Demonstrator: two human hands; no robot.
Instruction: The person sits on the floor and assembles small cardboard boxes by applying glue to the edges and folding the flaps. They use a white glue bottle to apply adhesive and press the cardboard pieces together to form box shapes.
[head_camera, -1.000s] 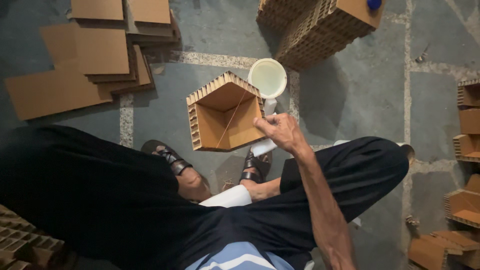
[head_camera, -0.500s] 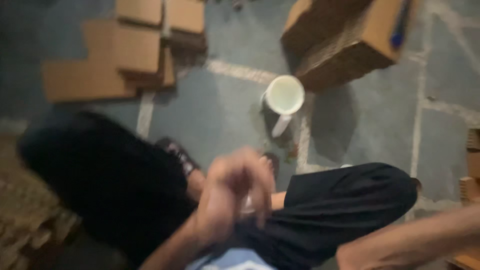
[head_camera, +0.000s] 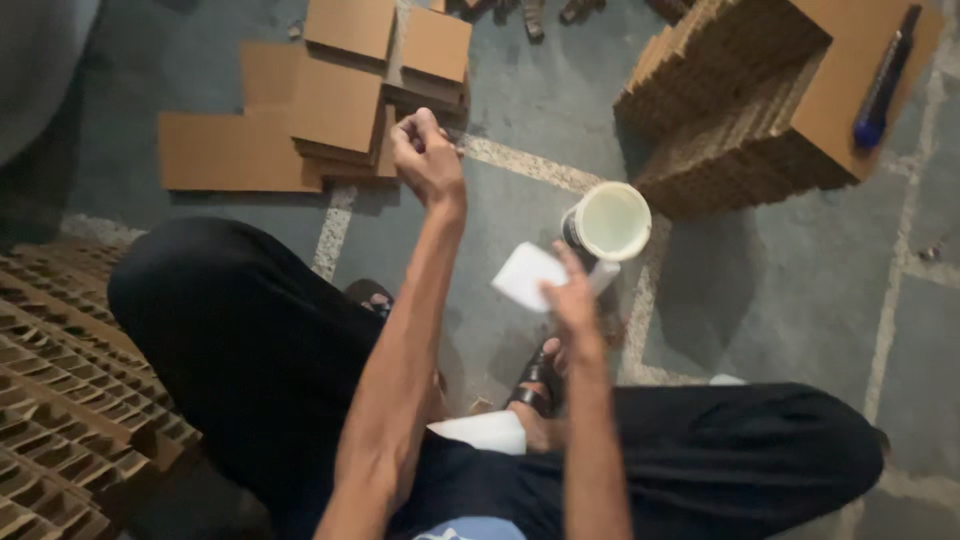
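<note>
reaching left hand (head_camera: 427, 155), fingers pinched

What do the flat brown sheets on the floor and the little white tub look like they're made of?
The flat brown sheets: matte cardboard, judging by the plain tan faces and stacked thin edges. The white tub: probably plastic, with a smooth, slightly translucent wall and rounded rim, though the picture leaves that open.

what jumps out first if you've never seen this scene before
Two bare arms reach out from the lap: the left hand is raised with pinched fingers over flat cardboard sheets on the floor at upper left, while the right hand holds a white card beside a white cup. At upper right sits a stack of corrugated cardboard with a blue pen on top.
</note>
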